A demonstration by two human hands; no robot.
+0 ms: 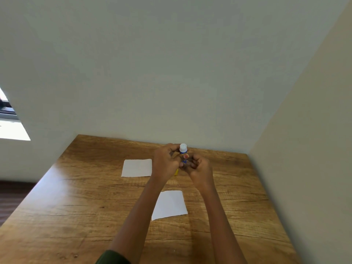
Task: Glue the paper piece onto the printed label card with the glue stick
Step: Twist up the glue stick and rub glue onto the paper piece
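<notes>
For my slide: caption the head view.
Left hand and right hand grip the glue stick above a table bearing two papers.

Nothing here can be read from where I stand. The glue stick [183,149] shows a blue wrapper (its print is too small and too covered to make out). The far white sheet [137,168], at its nine o'clock, and the near white sheet [169,204], at six o'clock, show plain faces.
</notes>
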